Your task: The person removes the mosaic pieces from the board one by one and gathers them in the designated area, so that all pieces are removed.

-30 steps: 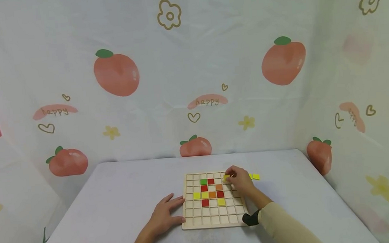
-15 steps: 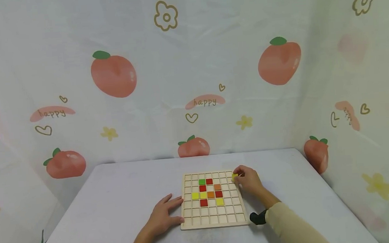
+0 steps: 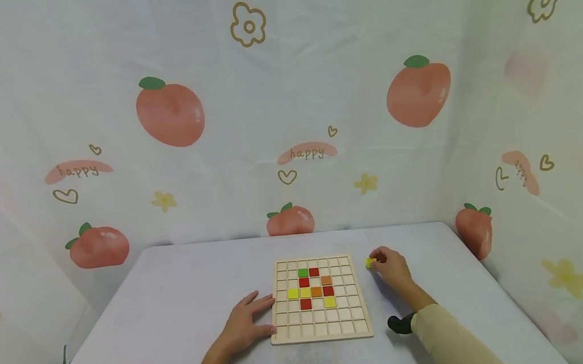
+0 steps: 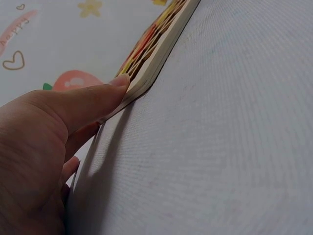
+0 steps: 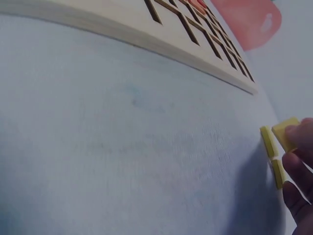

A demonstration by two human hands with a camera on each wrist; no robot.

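1. Wooden grid board (image 3: pixel 321 330) sitting flat on the white tabletop (image 3: pixel 197 286). It's got a green tile (image 3: pixel 303 273) roughly 11 o'clock from centre, plus some red tiles (image 3: pixel 305 304) and orange tiles (image 3: pixel 316 291).
2. Left hand (image 3: pixel 242 324) has its fingers spread at the board's 9 o'clock edge, thumb touching the wood.
3. Right hand (image 3: pixel 393 268) is off the board around 2 o'clock, pinching a yellow tile (image 3: pixel 369 262).
4. Two more yellow tiles (image 5: pixel 268 142) just beside that one, can't tell if they're touching it.
5. Peach-print cloth (image 3: pixel 209 51) behind, at 12 o'clock.
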